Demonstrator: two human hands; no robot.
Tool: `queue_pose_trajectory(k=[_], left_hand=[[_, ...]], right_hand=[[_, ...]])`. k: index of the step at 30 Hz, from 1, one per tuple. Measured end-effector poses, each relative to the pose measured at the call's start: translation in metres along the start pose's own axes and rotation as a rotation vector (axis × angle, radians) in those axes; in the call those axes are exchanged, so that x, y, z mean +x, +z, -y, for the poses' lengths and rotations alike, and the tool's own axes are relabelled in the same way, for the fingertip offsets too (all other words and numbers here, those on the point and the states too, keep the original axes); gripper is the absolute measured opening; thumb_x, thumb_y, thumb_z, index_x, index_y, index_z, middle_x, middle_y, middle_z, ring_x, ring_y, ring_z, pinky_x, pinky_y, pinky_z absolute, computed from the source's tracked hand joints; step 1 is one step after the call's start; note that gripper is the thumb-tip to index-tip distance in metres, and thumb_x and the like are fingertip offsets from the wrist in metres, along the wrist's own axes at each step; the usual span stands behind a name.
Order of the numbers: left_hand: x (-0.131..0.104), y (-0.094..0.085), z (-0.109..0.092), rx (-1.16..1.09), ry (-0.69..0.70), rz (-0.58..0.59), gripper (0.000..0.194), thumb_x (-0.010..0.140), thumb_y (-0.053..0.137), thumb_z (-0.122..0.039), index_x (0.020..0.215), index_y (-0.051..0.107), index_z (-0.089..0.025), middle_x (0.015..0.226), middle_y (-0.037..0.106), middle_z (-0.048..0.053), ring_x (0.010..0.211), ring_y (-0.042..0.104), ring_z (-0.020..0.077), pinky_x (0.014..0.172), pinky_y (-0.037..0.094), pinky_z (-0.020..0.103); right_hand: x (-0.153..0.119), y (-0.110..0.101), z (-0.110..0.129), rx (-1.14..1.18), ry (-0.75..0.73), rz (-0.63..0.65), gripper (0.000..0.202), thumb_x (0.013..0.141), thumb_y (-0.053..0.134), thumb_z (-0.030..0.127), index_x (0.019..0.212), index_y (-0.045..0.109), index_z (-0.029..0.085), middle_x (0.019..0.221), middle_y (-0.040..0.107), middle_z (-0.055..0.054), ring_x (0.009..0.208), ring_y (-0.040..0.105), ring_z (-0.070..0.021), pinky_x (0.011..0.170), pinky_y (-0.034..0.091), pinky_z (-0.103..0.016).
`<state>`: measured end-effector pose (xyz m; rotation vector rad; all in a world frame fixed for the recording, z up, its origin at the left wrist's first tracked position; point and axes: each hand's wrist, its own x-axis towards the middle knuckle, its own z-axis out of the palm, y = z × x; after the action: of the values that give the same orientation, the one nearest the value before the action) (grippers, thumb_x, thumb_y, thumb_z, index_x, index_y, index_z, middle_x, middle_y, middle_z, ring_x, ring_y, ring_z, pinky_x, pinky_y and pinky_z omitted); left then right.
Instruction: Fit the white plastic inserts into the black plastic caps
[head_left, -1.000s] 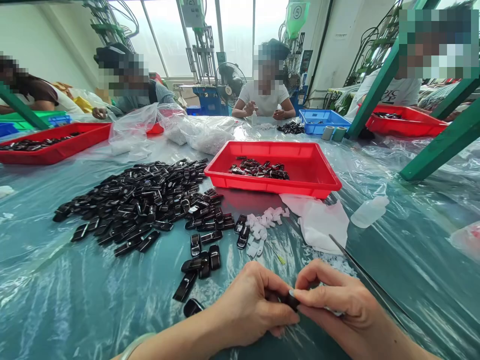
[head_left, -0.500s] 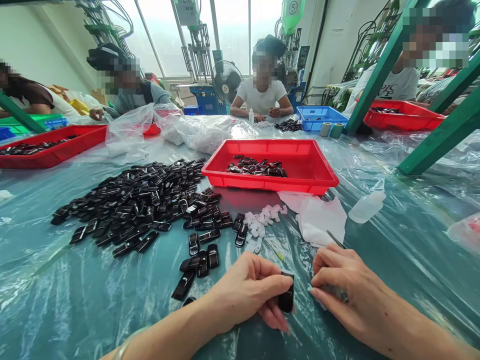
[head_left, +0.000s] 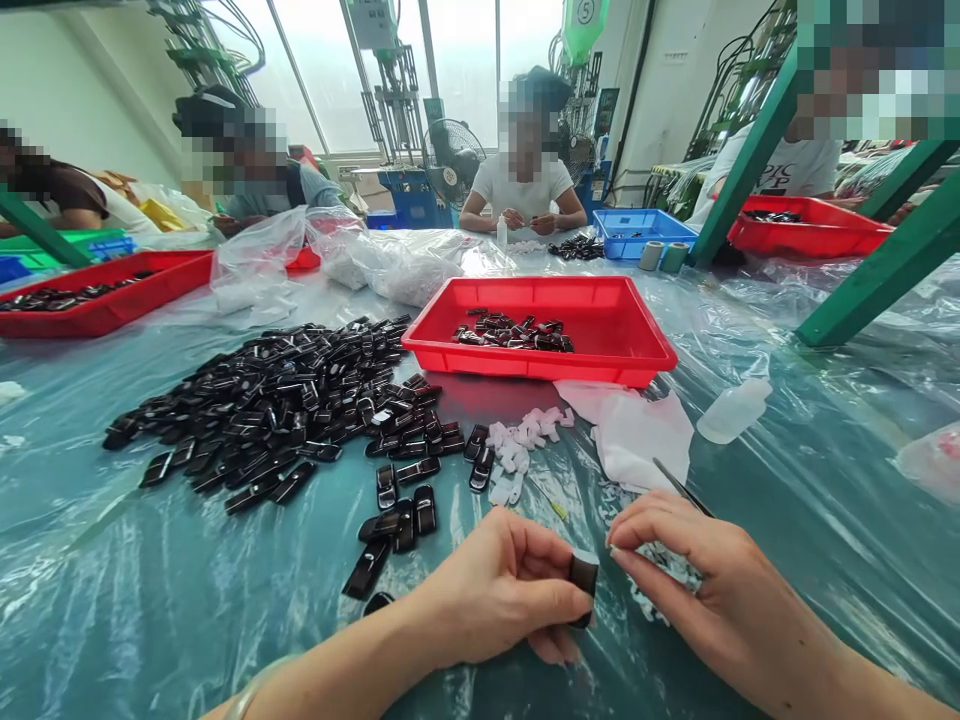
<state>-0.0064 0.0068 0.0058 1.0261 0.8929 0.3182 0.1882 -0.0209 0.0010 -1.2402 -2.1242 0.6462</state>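
Note:
My left hand [head_left: 517,590] pinches a small black plastic piece [head_left: 584,576] upright between thumb and fingers; its top end looks pale. Just to the right, my right hand [head_left: 686,575] has thumb and forefinger pressed together at the tips. A thin dark pointed tool [head_left: 679,485] sticks out past the knuckles, its lower part hidden by the hand. Whether a small bit is pinched at the fingertips is too small to tell. White scraps [head_left: 660,580] lie on the sheet beneath. Several loose black pieces [head_left: 405,525] rest left of my hands, beside small white parts [head_left: 517,455].
A large heap of black pieces [head_left: 285,400] spreads at left. Behind sits a red tray [head_left: 630,345] with more pieces. A white cloth [head_left: 645,440] and a squeeze bottle [head_left: 735,410] lie at right. Green posts [head_left: 885,265] slant up; co-workers sit across the plastic-covered table.
My left hand has shifted slightly right and turned the black piece. The right fingertips have risen slightly and moved left, and more of the dark tool shows.

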Motion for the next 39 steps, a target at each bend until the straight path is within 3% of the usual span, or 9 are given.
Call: queue_pose_trajectory(k=[5, 13, 18, 25, 31, 39], left_hand=[[-0.002, 0.004, 0.004, 0.109, 0.010, 0.028, 0.014, 0.066, 0.062, -0.020, 0.074, 0.067, -0.010, 0.053, 0.053, -0.003, 0.049, 0.052, 0.0067, 0.049, 0.043, 0.015], [-0.003, 0.006, 0.002, 0.226, 0.070, 0.042, 0.009, 0.067, 0.057, -0.018, 0.063, 0.062, -0.012, 0.050, 0.047, -0.004, 0.049, 0.047, 0.0071, 0.047, 0.037, 0.015], [-0.004, 0.009, 0.005, 0.272, 0.112, 0.027, 0.010, 0.067, 0.053, -0.017, 0.058, 0.054, -0.014, 0.048, 0.044, -0.005, 0.048, 0.044, 0.0075, 0.047, 0.033, 0.017], [-0.007, 0.016, 0.005, 0.326, 0.140, -0.049, 0.016, 0.067, 0.050, -0.016, 0.051, 0.046, -0.016, 0.044, 0.043, -0.005, 0.044, 0.042, 0.0080, 0.044, 0.031, 0.018], [-0.007, 0.017, 0.007, 0.326, 0.151, -0.061, 0.018, 0.067, 0.049, -0.015, 0.050, 0.042, -0.017, 0.043, 0.036, -0.006, 0.043, 0.037, 0.0069, 0.043, 0.027, 0.019], [-0.008, 0.018, 0.008, 0.429, 0.182, -0.103, 0.024, 0.071, 0.048, -0.016, 0.049, 0.039, -0.017, 0.043, 0.040, -0.005, 0.042, 0.039, 0.0058, 0.041, 0.025, 0.018]], right_hand=[[-0.001, -0.002, 0.009, 0.159, 0.020, 0.070, 0.013, 0.085, 0.047, 0.015, 0.075, 0.054, 0.019, 0.072, 0.060, 0.002, 0.066, 0.056, -0.0095, 0.061, 0.042, -0.020], [0.003, -0.002, 0.013, 0.131, -0.111, -0.006, 0.016, 0.081, 0.048, 0.007, 0.072, 0.056, 0.018, 0.065, 0.059, 0.001, 0.062, 0.054, -0.0097, 0.056, 0.042, -0.019], [0.000, 0.000, 0.014, 0.080, -0.239, -0.052, 0.019, 0.081, 0.046, 0.004, 0.077, 0.059, 0.017, 0.067, 0.059, -0.002, 0.063, 0.053, -0.0117, 0.057, 0.044, -0.023], [-0.008, 0.006, 0.013, -0.011, -0.296, -0.137, 0.019, 0.078, 0.049, 0.003, 0.084, 0.060, 0.017, 0.071, 0.062, -0.004, 0.066, 0.055, -0.0148, 0.061, 0.048, -0.027], [-0.010, 0.012, 0.010, -0.072, -0.279, -0.139, 0.021, 0.080, 0.047, 0.003, 0.086, 0.060, 0.019, 0.071, 0.062, -0.004, 0.066, 0.056, -0.0153, 0.060, 0.049, -0.027], [-0.011, 0.018, 0.010, -0.235, -0.291, -0.142, 0.016, 0.081, 0.045, 0.007, 0.082, 0.058, 0.017, 0.072, 0.064, -0.006, 0.068, 0.058, -0.0177, 0.064, 0.049, -0.031]])
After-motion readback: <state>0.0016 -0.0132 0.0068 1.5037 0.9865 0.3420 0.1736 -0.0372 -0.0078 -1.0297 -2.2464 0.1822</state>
